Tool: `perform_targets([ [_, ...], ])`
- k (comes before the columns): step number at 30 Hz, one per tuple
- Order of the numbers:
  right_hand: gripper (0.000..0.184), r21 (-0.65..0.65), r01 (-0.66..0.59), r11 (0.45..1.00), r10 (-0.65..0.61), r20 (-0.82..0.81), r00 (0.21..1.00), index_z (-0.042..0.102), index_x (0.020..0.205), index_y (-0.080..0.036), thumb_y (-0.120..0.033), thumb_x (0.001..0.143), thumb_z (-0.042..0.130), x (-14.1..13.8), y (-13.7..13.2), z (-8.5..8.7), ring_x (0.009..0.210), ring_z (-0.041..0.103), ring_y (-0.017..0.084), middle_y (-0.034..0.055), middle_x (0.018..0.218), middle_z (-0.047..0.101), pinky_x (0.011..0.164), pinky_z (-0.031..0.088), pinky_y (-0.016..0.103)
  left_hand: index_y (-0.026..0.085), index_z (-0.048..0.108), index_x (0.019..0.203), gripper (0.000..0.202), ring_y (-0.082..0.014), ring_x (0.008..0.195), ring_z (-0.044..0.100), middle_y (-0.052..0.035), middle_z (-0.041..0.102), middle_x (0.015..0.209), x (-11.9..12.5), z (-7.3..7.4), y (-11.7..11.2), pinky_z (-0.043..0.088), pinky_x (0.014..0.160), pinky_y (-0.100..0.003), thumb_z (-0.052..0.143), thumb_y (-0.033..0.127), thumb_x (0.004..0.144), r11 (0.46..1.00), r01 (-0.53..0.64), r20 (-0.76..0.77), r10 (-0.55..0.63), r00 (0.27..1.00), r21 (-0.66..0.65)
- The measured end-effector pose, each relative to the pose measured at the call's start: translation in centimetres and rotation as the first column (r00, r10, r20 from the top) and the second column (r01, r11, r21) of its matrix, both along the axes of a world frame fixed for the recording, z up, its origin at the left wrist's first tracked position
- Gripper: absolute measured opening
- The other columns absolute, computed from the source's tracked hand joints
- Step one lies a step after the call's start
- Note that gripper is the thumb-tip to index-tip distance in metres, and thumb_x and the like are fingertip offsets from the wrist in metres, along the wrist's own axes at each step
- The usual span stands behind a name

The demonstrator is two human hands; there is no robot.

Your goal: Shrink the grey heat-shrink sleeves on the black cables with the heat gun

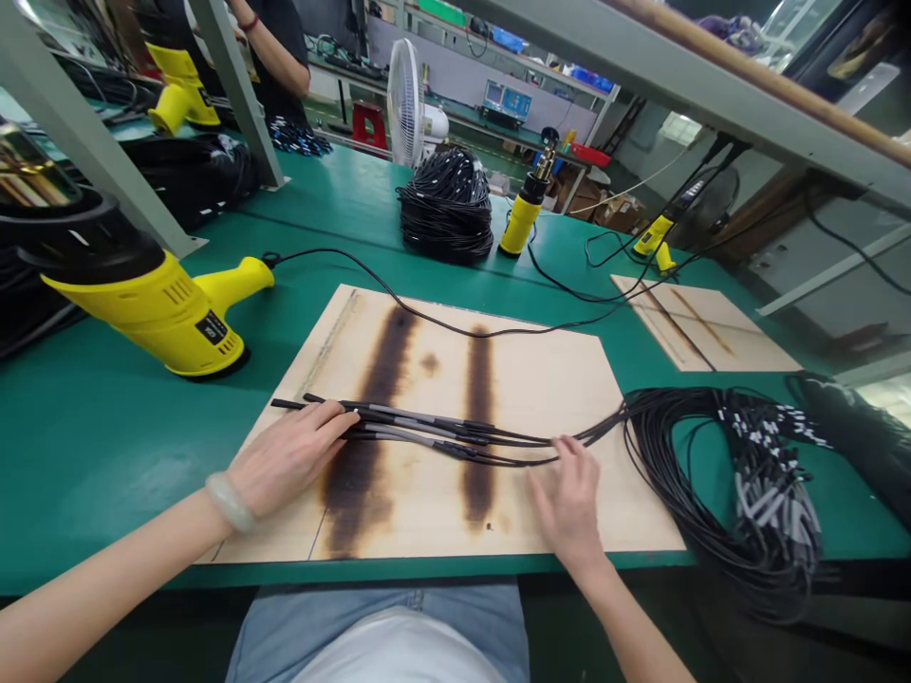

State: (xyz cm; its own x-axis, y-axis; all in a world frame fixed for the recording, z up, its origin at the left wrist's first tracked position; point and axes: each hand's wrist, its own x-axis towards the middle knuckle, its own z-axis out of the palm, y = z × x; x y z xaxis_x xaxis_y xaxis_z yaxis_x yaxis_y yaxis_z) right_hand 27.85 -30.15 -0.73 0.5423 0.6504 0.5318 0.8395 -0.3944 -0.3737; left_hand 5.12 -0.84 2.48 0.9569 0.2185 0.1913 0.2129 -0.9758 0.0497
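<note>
Several thin black cables (512, 438) with grey and black sleeve sections lie side by side across a scorched wooden board (434, 503). My left hand (295, 455) is closed over them near their left ends, fingertips pressing on the cables; its thumb is partly hidden. Toward the cables' right side, my right hand (573, 493) touches them with its fingertips, thumb and fingers spread apart. From there the cables run right into a large looped cable bundle (669, 465) with white tags and grey sleeves, which hangs partly over the table edge.
A yellow heat gun (157, 304) stands at left, its cord (455, 329) crossing the board's back. Behind are a coiled cable bundle (447, 204), another heat gun (525, 213) and a white fan (407, 104). A second board (712, 327) lies right. A co-worker's arm (277, 57) shows at back left.
</note>
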Motion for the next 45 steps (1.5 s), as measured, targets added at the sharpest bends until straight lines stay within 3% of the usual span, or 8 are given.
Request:
perform_targets([
  [6, 0.017, -0.035, 0.015, 0.999, -0.019, -0.112, 0.993, 0.054, 0.099, -0.015, -0.027, 0.087, 0.050, 2.5, -1.8, -1.1, 0.096, 0.050, 0.028, 0.0129, 0.099, 0.055, 0.085, 0.046, 0.049, 0.012, 0.059, 0.103, 0.032, -0.0224, 0.084, 0.059, -0.0112, 0.058, 0.096, -0.1, 0.7, 0.0, 0.049, 0.074, -0.035, 0.030, 0.016, 0.092, 1.000, 0.019, -0.079, -0.020, 0.997, -0.019],
  [13, 0.030, -0.036, -0.034, 0.999, 0.030, -0.127, 0.991, 0.050, 0.115, -0.014, -0.022, 0.086, 0.048, 1.4, -1.3, -1.8, 0.109, 0.047, 0.029, 0.0160, 0.117, 0.049, 0.089, 0.045, 0.050, 0.017, 0.059, 0.112, 0.038, -0.0239, 0.083, 0.058, -0.0107, 0.059, 0.095, -0.4, 0.6, 0.2, 0.049, 0.072, -0.036, 0.031, 0.012, 0.088, 0.998, 0.041, -0.080, -0.045, 0.996, -0.052],
  [19, 0.014, 0.032, 0.000, 0.999, 0.005, -0.141, 0.990, 0.053, 0.098, -0.016, -0.021, 0.085, 0.050, 0.9, -1.2, -1.6, 0.095, 0.051, 0.025, 0.0113, 0.097, 0.054, 0.083, 0.048, 0.047, 0.014, 0.058, 0.112, 0.038, -0.0249, 0.092, 0.058, -0.0121, 0.062, 0.102, -0.9, 0.5, 0.4, 0.048, 0.080, -0.038, 0.032, 0.009, 0.085, 0.995, 0.004, -0.057, -0.010, 0.998, -0.102],
  [25, 0.025, -0.002, -0.003, 1.000, 0.003, -0.155, 0.988, 0.051, 0.107, -0.017, -0.022, 0.082, 0.052, 1.7, -1.4, -1.7, 0.100, 0.050, 0.027, 0.0120, 0.105, 0.054, 0.086, 0.046, 0.049, 0.016, 0.059, 0.105, 0.035, -0.0223, 0.095, 0.056, -0.0097, 0.063, 0.102, -1.0, 1.0, 0.6, 0.045, 0.083, -0.035, 0.029, 0.013, 0.088, 0.963, 0.008, -0.028, -0.016, 0.999, -0.270],
  [30, 0.039, 0.028, 0.107, 0.994, -0.101, -0.171, 0.980, 0.043, 0.117, -0.015, -0.026, 0.081, 0.052, 3.0, -2.2, -1.9, 0.100, 0.051, 0.028, 0.0140, 0.107, 0.051, 0.082, 0.048, 0.048, 0.017, 0.058, 0.101, 0.024, -0.0160, 0.081, 0.056, -0.0048, 0.063, 0.090, -1.4, 3.3, 0.2, 0.043, 0.074, -0.026, 0.040, 0.023, 0.086, 0.819, -0.054, 0.015, 0.076, 0.997, -0.571],
  [35, 0.028, -0.011, 0.086, 0.996, -0.087, -0.165, 0.982, 0.049, 0.108, -0.016, -0.028, 0.082, 0.052, 4.1, -2.7, -1.9, 0.100, 0.052, 0.028, 0.0129, 0.104, 0.054, 0.087, 0.046, 0.049, 0.016, 0.057, 0.094, 0.021, -0.0157, 0.079, 0.058, -0.0040, 0.063, 0.085, -1.3, 6.0, 0.9, 0.046, 0.071, -0.025, 0.053, 0.030, 0.079, 0.429, -0.130, -0.048, 0.197, 0.979, -0.894],
  [37, 0.025, -0.025, 0.067, 0.997, -0.070, -0.152, 0.986, 0.052, 0.104, -0.016, -0.029, 0.083, 0.051, 4.2, -2.6, -1.8, 0.101, 0.051, 0.027, 0.0130, 0.104, 0.055, 0.089, 0.045, 0.048, 0.016, 0.057, 0.092, 0.021, -0.0153, 0.075, 0.057, -0.0040, 0.062, 0.081, -1.0, 6.6, 1.4, 0.048, 0.067, -0.025, 0.057, 0.031, 0.077, 0.328, -0.148, -0.079, 0.215, 0.973, -0.933],
  [45, 0.011, -0.190, -0.049, 0.981, 0.021, -0.148, 0.989, 0.057, 0.091, -0.021, -0.029, 0.083, 0.056, 2.4, -1.7, -0.7, 0.093, 0.050, 0.028, 0.0073, 0.096, 0.058, 0.077, 0.040, 0.047, 0.016, 0.057, 0.089, 0.026, -0.0137, 0.069, 0.056, -0.0033, 0.061, 0.080, -0.4, 6.3, 1.8, 0.048, 0.063, -0.025, 0.064, 0.035, 0.073, 0.272, -0.186, -0.102, 0.298, 0.949, -0.944],
])
